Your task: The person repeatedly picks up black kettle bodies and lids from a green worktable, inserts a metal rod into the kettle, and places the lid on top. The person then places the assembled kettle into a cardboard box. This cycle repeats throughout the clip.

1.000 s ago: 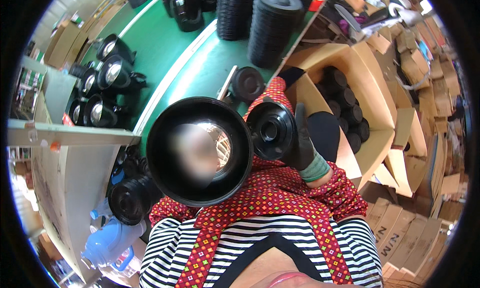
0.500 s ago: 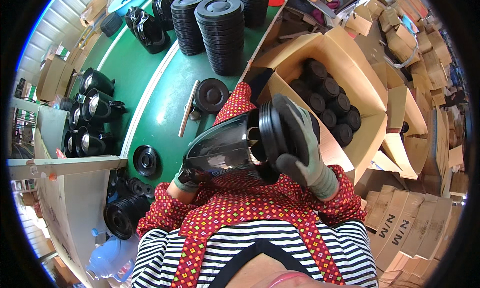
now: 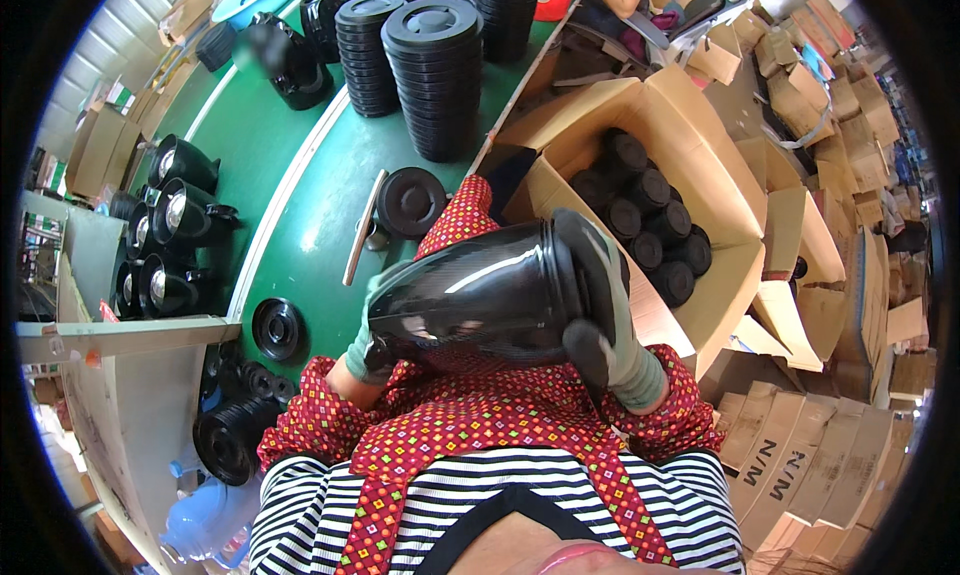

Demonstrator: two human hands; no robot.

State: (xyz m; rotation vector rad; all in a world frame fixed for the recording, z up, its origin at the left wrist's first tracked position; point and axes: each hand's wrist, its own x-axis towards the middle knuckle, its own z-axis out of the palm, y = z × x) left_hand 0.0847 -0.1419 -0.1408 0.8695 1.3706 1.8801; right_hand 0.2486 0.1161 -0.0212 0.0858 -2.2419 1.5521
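A shiny black pot (image 3: 465, 300) lies sideways at the centre, before the wearer's apron. At nine o'clock, the left hand (image 3: 363, 335) grasps its end, fingers partly hidden; at three, the right hand's (image 3: 606, 300) fingers grip the ridged lid (image 3: 566, 290). Steadying the pot, keeping the lid square and pressing evenly seems best.
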